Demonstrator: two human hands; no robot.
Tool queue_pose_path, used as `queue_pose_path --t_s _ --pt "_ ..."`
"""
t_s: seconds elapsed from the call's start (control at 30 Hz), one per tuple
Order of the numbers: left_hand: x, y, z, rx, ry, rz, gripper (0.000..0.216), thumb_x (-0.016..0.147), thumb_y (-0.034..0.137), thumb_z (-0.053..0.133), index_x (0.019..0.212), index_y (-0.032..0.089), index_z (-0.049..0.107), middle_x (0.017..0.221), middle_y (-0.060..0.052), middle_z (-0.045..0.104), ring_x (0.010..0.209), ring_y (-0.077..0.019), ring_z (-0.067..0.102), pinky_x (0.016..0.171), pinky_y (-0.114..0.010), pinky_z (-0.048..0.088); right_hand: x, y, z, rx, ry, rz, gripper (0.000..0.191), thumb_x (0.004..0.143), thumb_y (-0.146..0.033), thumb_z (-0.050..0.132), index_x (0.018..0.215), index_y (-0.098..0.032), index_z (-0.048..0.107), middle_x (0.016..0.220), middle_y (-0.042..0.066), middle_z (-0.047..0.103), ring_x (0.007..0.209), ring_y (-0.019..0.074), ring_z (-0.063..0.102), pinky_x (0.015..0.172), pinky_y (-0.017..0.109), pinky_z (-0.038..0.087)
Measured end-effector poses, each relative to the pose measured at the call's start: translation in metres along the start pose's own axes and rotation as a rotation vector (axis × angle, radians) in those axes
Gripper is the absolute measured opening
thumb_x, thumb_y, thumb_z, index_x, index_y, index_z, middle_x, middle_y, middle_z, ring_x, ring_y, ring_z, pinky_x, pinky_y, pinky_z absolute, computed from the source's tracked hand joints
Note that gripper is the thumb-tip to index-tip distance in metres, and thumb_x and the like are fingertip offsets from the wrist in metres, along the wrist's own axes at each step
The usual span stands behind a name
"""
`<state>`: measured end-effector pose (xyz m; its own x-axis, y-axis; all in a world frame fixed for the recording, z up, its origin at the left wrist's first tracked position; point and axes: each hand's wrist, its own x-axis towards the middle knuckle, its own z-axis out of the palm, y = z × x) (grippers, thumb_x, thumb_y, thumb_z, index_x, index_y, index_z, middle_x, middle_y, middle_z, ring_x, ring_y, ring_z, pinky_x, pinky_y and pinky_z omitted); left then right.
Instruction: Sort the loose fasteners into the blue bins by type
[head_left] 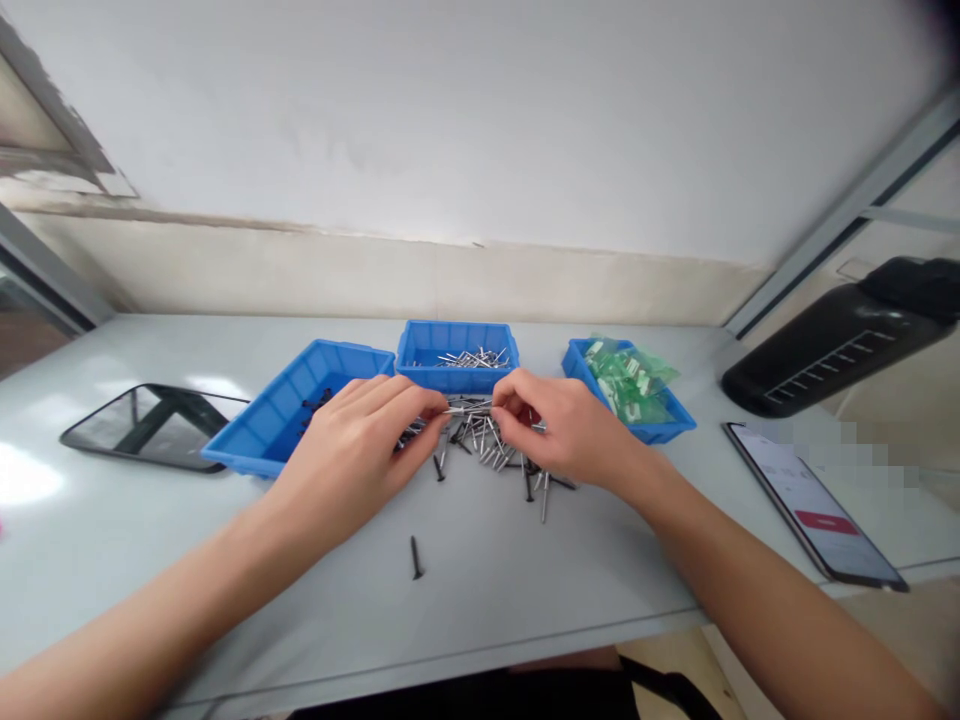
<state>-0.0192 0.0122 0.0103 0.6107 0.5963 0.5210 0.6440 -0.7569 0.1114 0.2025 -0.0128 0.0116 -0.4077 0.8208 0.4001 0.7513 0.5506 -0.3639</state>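
Note:
Over a mixed pile of silver blind rivets point(487, 440) and black screws point(529, 484), my two hands meet with their fingertips a short gap apart. My left hand point(367, 425) is closed in a pinch, and a thin silver rivet point(457, 409) sticks out from its fingertips. The other end of that rivet reaches the pinched thumb and forefinger of my right hand point(562, 425). Both hands hide parts of the pile. One black screw point(415, 558) lies alone nearer the table's front edge.
A blue bin point(262, 400) with black screws stands at left, another blue bin point(457, 377) with silver rivets behind the pile. At right, a third blue bin point(667, 430) holds green packets point(630, 380). A phone point(817, 510), a black bottle point(817, 345) and a black-framed panel point(150, 430) flank them.

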Motion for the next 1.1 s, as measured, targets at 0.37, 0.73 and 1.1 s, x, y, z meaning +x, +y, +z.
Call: queue_pose_path --t_s 0.37,0.73,1.1 --pt "0.001 0.001 0.002 0.043 -0.057 0.066 0.02 0.09 0.031 0.046 0.101 0.018 0.057 0.089 -0.003 0.062 0.083 -0.0187 0.057 0.074 -0.033 0.042 0.004 0.014 0.002 -0.003 0.148 0.112 0.006 0.089 -0.025 0.046 0.087 -0.021 0.051 0.063 -0.006 0.057 0.053 0.0073 0.049 0.053 0.02 0.033" --pt "-0.004 0.012 0.003 -0.067 -0.379 0.423 0.026 0.095 0.024 0.037 0.09 0.019 0.062 0.073 -0.001 0.058 0.07 -0.0157 0.052 0.066 -0.031 0.04 0.009 0.034 0.015 -0.249 0.281 0.254 0.009 0.088 -0.026 0.046 0.086 -0.02 0.054 0.06 -0.004 0.057 0.053 0.0106 0.05 0.053 0.024 0.03" --pt "-0.006 0.008 0.005 0.011 -0.53 0.348 0.023 0.093 0.022 0.037 0.083 0.019 0.058 0.075 -0.001 0.056 0.071 -0.0164 0.056 0.064 -0.03 0.041 0.009 0.041 0.017 -0.261 0.18 0.281 0.015 0.091 -0.028 0.044 0.092 -0.021 0.057 0.07 -0.001 0.064 0.062 0.0134 0.057 0.057 0.025 0.033"
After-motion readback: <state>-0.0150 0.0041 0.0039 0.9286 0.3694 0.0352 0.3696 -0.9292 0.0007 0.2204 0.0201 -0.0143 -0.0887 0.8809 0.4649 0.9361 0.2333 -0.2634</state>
